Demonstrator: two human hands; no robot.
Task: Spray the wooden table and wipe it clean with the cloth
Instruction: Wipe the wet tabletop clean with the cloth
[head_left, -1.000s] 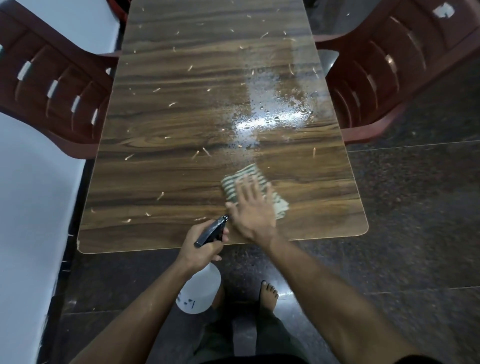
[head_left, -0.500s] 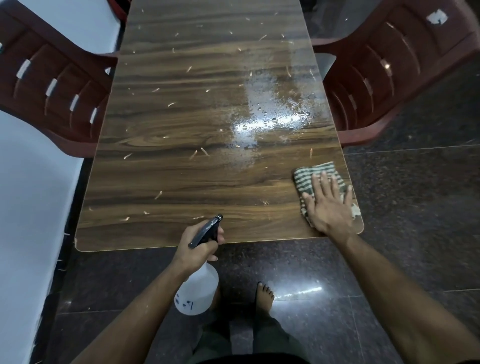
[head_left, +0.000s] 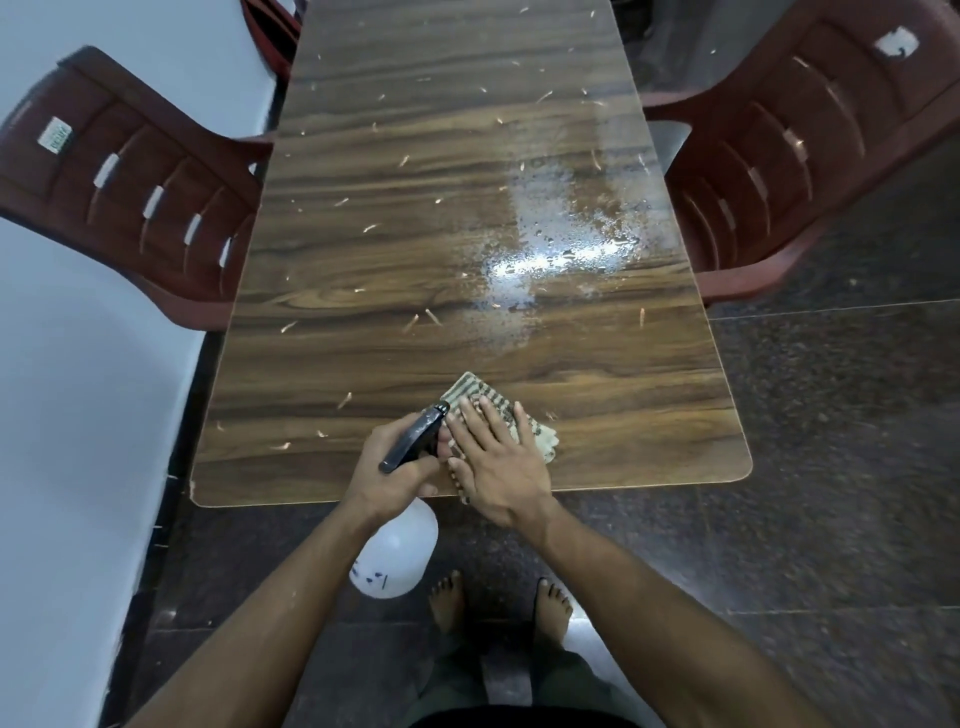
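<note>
Cloth (head_left: 480, 397) lies flat on the wooden table (head_left: 467, 234) close to its near edge, a little right of that edge's middle, with the right hand (head_left: 496, 457) pressed on top of it; the fingers (head_left: 485, 418) are straight and held close together, palm down, so only the far striped part and a fold at the right side of the cloth show from under them; it looks thin, soft and limp, so it will likely bunch or fold if dragged by one edge, and a flat palm bearing down over its middle seems the surest way to move it; once damp it should grip the wood more and slide less freely. Just to the left, touching or nearly touching that hand, the left hand (head_left: 395, 467) curls its fingers round the dark trigger head of the spray bottle (head_left: 397, 558); the white plastic body hangs below the table's near edge, and how full it is cannot be told; the neck under the trigger is the natural hold, and smooth plastic may turn slippery when wet. Further out, a wet patch (head_left: 550, 249) shines toward the right edge of the table, and pale scraps (head_left: 431, 316) lie scattered over the rest of the surface, so most wiping seems still to do; red chairs (head_left: 130, 208) stand at both long sides.
</note>
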